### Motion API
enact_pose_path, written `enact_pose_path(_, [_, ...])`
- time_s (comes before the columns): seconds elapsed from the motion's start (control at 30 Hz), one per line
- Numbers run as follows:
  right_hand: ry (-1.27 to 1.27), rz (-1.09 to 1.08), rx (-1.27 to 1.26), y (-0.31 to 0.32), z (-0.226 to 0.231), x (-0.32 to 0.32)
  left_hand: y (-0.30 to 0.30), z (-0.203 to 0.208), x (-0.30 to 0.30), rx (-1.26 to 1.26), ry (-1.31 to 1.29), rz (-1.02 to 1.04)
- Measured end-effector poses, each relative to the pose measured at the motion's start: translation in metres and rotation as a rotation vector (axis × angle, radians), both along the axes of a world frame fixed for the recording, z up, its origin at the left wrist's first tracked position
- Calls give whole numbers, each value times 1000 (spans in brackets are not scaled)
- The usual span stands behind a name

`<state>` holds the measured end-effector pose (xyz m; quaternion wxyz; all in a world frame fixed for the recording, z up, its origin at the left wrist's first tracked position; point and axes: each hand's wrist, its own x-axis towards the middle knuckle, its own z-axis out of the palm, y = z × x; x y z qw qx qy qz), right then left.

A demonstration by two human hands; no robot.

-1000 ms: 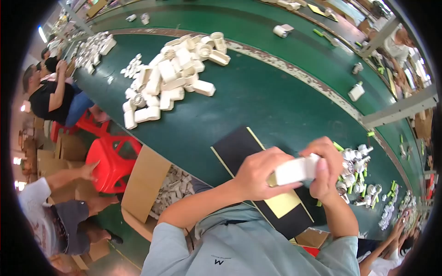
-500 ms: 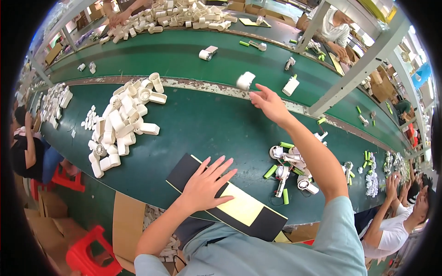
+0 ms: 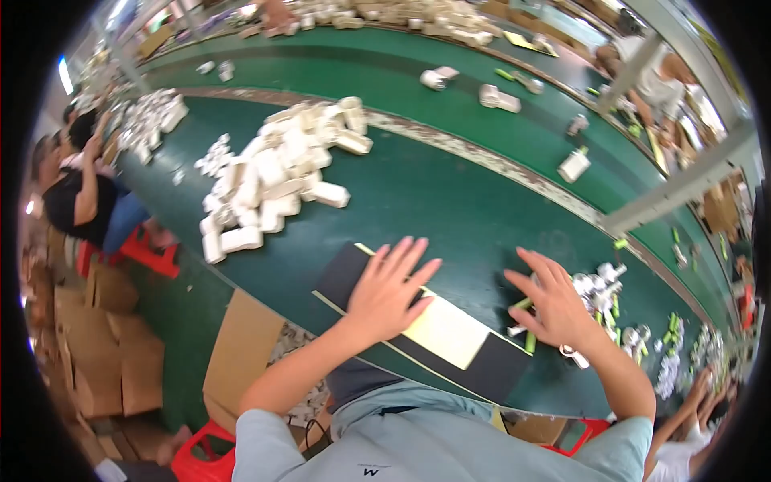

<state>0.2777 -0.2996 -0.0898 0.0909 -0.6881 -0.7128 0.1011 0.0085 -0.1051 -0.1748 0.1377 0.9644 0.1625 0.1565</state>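
Hovering over the right part of the dark green, smooth-topped worktable (image 3: 418, 209), the right hand (image 3: 558, 305) has its fingers spread and bent, nothing visibly pinched! Under it and just off to its right, between the hand and the table's far edge, sits the jumble of white plastic-looking assemblies with bright green cylinders (image 3: 601, 296); fingertip contact, can't tell. These look light and stiff, probably slick on the rounded shells, likely most fragile where small parts join. Best grip, surely: thumb and fingers on opposite sides of a white body. Over at the near edge, the left hand (image 3: 385, 297) is splayed across the flat black mat with a pale yellow panel (image 3: 458, 333).
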Motion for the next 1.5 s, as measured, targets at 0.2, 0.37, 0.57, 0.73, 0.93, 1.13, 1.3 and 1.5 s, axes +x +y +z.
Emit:
enact_pose_path(0.2, [-239,90,36,-22,-16,5,-12,-8,9,-41,-22,57])
enact_pose_path(0.37, [-283,116,132,-28,-21,44,-16,-9,19,2,7,153])
enact_pose_path(0.57, [-248,-68,155,-32,-21,71,-21,-10,25,-27,22,209])
enact_pose_path(0.73, [36,-296,202,-36,5,80,-35,-10,38,-74,24,188])
enact_pose_path(0.93, [-32,-332,-117,-60,26,89,-38,-2,42,-378,-230,66])
enact_pose_path(1.13, [-73,-442,50,-65,-7,110,43,31,14,33,-371,347])
enact_pose_path(1.3, [45,-536,375,-62,14,97,134,14,-15,445,-109,672])
enact_pose_path(1.5, [265,-629,312,-41,53,48,141,14,-20,490,-76,616])
